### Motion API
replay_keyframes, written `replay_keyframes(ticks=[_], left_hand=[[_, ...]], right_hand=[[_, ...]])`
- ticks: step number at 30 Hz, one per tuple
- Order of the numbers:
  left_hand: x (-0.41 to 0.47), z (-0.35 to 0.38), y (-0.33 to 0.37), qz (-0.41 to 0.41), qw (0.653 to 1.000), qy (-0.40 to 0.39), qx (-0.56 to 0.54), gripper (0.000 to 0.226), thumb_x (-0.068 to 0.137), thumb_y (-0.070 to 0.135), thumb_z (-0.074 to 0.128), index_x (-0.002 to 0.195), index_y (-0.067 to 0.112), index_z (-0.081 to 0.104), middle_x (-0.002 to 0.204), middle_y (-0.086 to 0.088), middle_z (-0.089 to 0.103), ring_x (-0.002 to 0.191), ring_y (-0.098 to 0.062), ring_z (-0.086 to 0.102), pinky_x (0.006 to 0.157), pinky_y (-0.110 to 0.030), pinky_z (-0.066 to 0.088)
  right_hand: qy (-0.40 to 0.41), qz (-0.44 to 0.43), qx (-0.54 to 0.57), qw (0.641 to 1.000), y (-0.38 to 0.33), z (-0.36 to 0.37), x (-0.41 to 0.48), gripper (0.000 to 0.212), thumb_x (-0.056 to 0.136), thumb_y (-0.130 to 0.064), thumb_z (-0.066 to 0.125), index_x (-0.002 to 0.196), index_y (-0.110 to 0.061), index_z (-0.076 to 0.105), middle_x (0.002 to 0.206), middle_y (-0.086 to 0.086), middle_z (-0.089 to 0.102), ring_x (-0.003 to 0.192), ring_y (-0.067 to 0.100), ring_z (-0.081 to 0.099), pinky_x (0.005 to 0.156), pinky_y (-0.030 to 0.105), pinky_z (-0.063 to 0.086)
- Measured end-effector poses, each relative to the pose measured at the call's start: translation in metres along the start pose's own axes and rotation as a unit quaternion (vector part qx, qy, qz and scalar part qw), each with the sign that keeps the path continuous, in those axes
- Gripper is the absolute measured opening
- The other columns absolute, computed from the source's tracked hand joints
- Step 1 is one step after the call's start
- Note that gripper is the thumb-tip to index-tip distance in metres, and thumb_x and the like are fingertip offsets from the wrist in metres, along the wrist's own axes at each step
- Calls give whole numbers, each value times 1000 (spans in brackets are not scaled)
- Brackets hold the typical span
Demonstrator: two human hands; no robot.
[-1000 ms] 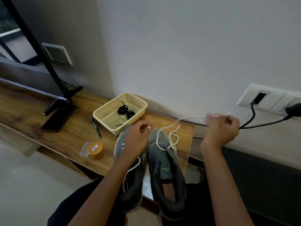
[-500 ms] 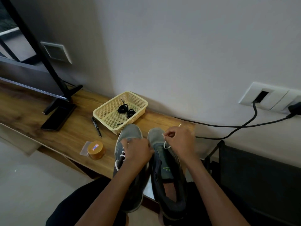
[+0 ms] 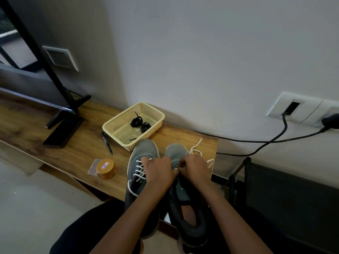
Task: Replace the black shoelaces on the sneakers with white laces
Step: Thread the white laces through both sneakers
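Two grey sneakers stand side by side, toes on the wooden table's front edge. The left sneaker (image 3: pixel 142 158) has a white lace threaded through its eyelets. On the right sneaker (image 3: pixel 177 153) both hands meet over the eyelets. My left hand (image 3: pixel 158 172) lies curled on the shoe's left side, and what its fingers hold is hidden. My right hand (image 3: pixel 195 168) pinches the white lace (image 3: pixel 197 150), whose loose end trails onto the table to the right. Two coiled black laces (image 3: pixel 140 123) lie in the cream basket (image 3: pixel 111 126).
A black marker (image 3: pixel 106 143) lies left of the basket, and an orange jar (image 3: pixel 106 168) sits near the wooden table (image 3: pixel 55 156) edge. A phone (image 3: pixel 63 132) lies by the monitor stand at left. Black cables (image 3: pixel 275 140) run from wall sockets at right.
My right hand came back from pulling the white lace far out to the right and now works at the right sneaker's eyelets. My left hand slid down to meet it.
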State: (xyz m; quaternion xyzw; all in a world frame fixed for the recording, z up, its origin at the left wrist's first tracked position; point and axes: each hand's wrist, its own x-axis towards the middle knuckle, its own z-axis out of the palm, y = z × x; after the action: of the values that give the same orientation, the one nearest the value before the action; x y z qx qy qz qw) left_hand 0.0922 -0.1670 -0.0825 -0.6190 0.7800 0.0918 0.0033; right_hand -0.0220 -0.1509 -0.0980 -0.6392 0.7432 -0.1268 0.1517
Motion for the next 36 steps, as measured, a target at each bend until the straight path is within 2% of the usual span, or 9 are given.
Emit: replay_keyframes(ticks=[7, 10, 15, 19, 21, 24, 27, 31, 36], left_hand=[[3, 2, -5, 8, 998, -16, -58, 22, 89, 39, 52, 82, 20, 60, 92, -1, 68, 93, -20, 60, 88, -37, 19], [2, 1, -5, 11, 998, -25, -56, 27, 89, 38, 51, 68, 21, 46, 89, 0, 65, 91, -20, 60, 93, -37, 21], [5, 3, -9, 14, 996, -33, -79, 23, 88, 36, 50, 73, 19, 53, 84, 0, 64, 89, -19, 59, 86, -36, 18], [8, 6, -11, 4, 993, -60, -96, 33, 86, 35, 51, 59, 21, 39, 63, 4, 48, 85, -20, 61, 90, -39, 22], [10, 6, -11, -5, 992, -70, -103, 33, 86, 37, 51, 60, 21, 40, 61, 5, 47, 85, -20, 61, 93, -40, 21], [9, 6, -10, -13, 993, -67, -99, 33, 87, 46, 50, 67, 19, 50, 71, 0, 60, 85, -19, 61, 94, -42, 20], [10, 8, -11, -9, 995, -47, -93, 33, 87, 48, 49, 72, 18, 52, 81, -3, 68, 87, -19, 62, 94, -42, 20], [13, 6, -13, -12, 989, -72, -127, 36, 88, 44, 51, 61, 20, 48, 70, 2, 57, 86, -19, 62, 100, -45, 21], [15, 10, -12, -29, 987, -74, -138, 25, 85, 36, 54, 70, 16, 53, 70, 2, 55, 88, -20, 62, 101, -46, 19]], right_hand=[[15, -26, -27, 999, -3, 6, 0, 19, 86, -13, 53, 87, -11, 71, 91, 10, 67, 96, 26, 53, 78, 34, 42], [8, -49, -36, 998, -5, 6, 1, 16, 85, -11, 52, 83, -9, 69, 90, 10, 65, 96, 25, 51, 71, 29, 30], [-15, -8, 86, 996, 4, 20, 6, 15, 84, -12, 56, 80, -12, 71, 91, 3, 68, 96, 25, 54, 86, 36, 39], [-10, 14, 158, 987, 7, 30, 8, 15, 81, -9, 62, 76, -15, 74, 86, 0, 69, 94, 25, 58, 90, 45, 41], [-13, 23, 194, 981, 8, 33, 9, 19, 79, -7, 64, 70, -21, 74, 78, -7, 68, 93, 25, 60, 91, 49, 42], [-18, 50, 248, 967, 14, 38, 10, 43, 78, -8, 65, 49, -41, 63, 64, -22, 61, 90, 21, 63, 93, 54, 41], [-10, 69, 282, 957, 13, 44, 10, 50, 77, -10, 63, 52, -52, 62, 59, -24, 63, 86, 17, 65, 95, 55, 41], [-2, 96, 327, 940, 14, 46, 11, 49, 77, -7, 64, 51, -49, 64, 59, -27, 63, 85, 18, 65, 96, 55, 40], [13, 95, 310, 946, 11, 51, 11, 47, 73, -9, 68, 48, -49, 63, 55, -28, 61, 83, 19, 66, 94, 57, 41]])
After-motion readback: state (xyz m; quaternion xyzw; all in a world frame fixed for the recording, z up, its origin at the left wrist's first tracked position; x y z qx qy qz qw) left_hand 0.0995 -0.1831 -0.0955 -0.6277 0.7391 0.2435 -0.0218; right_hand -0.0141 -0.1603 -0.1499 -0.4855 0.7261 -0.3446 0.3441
